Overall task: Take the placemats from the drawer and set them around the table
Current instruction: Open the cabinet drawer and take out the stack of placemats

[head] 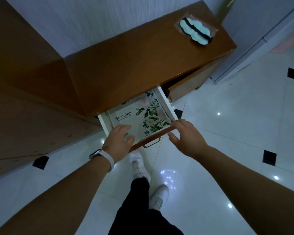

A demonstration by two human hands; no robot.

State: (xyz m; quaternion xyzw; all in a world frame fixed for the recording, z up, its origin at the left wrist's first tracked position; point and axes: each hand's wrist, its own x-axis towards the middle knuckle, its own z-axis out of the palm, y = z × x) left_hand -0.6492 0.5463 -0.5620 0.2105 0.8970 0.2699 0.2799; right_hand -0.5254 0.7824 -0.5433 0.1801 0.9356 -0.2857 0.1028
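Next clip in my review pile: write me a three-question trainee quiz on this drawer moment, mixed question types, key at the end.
1. True or false: the drawer is pulled open, with floral placemats lying inside.
2. Multiple choice: where is the left hand? A) on the cabinet top B) reaching into the drawer onto the placemats C) hanging by the leg
3. Short answer: which part of the drawer is the right hand at?

Key
1. True.
2. B.
3. Its front right corner, fingers at the front edge, above the metal handle; it holds nothing.
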